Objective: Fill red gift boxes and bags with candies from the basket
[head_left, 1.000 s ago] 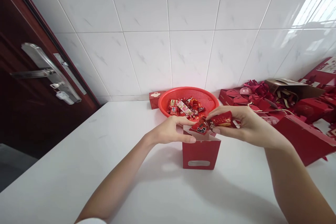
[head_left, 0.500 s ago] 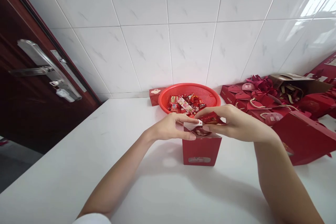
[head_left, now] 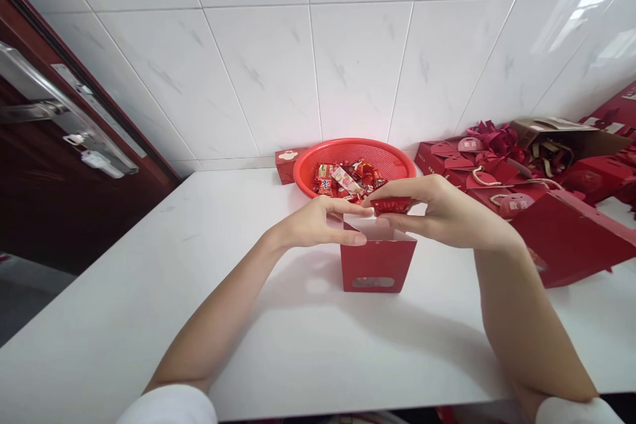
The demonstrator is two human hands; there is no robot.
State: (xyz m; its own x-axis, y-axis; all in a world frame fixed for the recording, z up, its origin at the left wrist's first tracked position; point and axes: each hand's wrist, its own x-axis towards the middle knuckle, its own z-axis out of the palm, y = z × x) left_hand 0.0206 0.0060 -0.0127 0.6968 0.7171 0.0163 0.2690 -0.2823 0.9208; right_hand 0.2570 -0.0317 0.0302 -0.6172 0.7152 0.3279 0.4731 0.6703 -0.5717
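An open-topped red paper box (head_left: 378, 265) stands upright on the white table, its pale inside showing and a small rounded window low on its front. My left hand (head_left: 318, 224) is closed on the box's left rim, thumb outside at the front and fingers at the back. Just over the opening, my right hand (head_left: 437, 212) pinches a shiny red wrapped candy (head_left: 391, 205). Behind the box is a red plastic basket (head_left: 304, 175) holding several wrapped candies (head_left: 348, 180), partly hidden by my hands. What lies at the bottom of the box is hidden.
A small red box (head_left: 285, 167) sits left of the basket against the tiled wall. Several red gift boxes (head_left: 489, 175) with cord handles crowd the right, near an open cardboard box (head_left: 571, 136) of ribbons. One larger red box (head_left: 571, 238) leans nearer me. A dark door (head_left: 40, 165) is at left.
A red packet that lay at the box's mouth has dropped out of sight, and the pale inside now shows. My right hand still holds a candy there. The camera view has tilted down slightly.
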